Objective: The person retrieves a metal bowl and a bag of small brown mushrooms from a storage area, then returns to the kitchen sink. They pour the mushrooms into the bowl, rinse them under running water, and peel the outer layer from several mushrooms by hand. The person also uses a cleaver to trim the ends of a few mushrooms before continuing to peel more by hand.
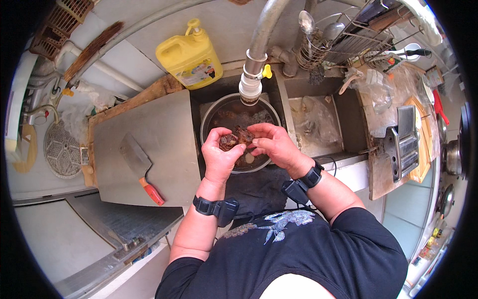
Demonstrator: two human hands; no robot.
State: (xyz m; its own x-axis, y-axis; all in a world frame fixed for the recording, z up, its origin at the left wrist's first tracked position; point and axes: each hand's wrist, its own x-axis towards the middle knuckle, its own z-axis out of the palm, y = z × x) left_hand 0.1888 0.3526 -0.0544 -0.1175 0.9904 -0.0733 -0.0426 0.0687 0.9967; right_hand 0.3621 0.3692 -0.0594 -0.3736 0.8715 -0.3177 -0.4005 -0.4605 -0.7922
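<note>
My left hand (221, 152) grips a dark brown lump of meat-like food (227, 142) between thumb and fingers. In my right hand (272, 144) is another dark, wrinkled piece (244, 135), pinched at the fingertips and close against the first. Whether the two pieces are joined I cannot tell. Both hands are above a round metal basin (204, 127) set in the left sink bowl. Dark brownish water (239, 112) fills it, with more dark pieces below the surface. A white-collared tap outlet (250, 89) with a yellow lever hangs over the basin's far side.
Left of the sink, a cleaver (136, 157) with a red-orange handle lies on a metal board (108, 123). Behind stands a yellow pump jug (190, 56). The right sink bowl (347, 116) holds a clear plastic bag (317, 116). Farther right is a pasta machine (403, 149).
</note>
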